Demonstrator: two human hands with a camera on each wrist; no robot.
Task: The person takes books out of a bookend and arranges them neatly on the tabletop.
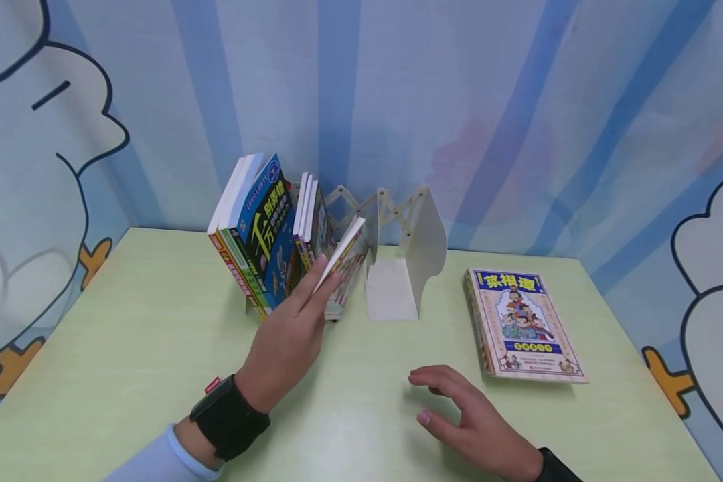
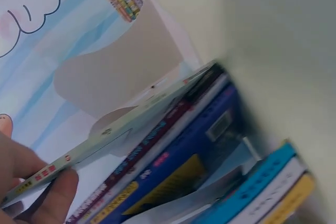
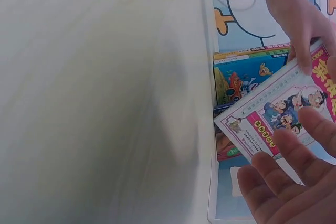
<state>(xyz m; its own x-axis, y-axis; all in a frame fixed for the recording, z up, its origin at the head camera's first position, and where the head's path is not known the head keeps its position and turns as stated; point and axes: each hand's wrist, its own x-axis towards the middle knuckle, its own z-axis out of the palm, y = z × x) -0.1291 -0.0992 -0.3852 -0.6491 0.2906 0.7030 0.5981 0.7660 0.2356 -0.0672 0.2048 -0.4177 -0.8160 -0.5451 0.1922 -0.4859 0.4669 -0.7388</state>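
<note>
My left hand [image 1: 289, 345] pinches a thin book [image 3: 286, 109] by its spine edge between thumb and fingers. Its cover has a pink border and cartoon figures. The book leans at a slant inside a white expanding book rack [image 1: 391, 289], and its lower edge is near the rack's base. Just left of it, smaller books [image 1: 310, 221] stand in the rack, purple and blue in the left wrist view. Larger books [image 1: 270, 231] with a blue front cover fill the left end. My right hand [image 1: 472, 423] hovers over the table with loosely bent fingers, holding nothing.
On the right of the table [image 1: 349, 415] lies a stack of books [image 1: 524, 328], a pink-bordered cover on top. The rack's right end panel [image 1: 428, 237] stands upright. Behind everything hangs a blue striped curtain [image 1: 385, 94] with cartoon drawings.
</note>
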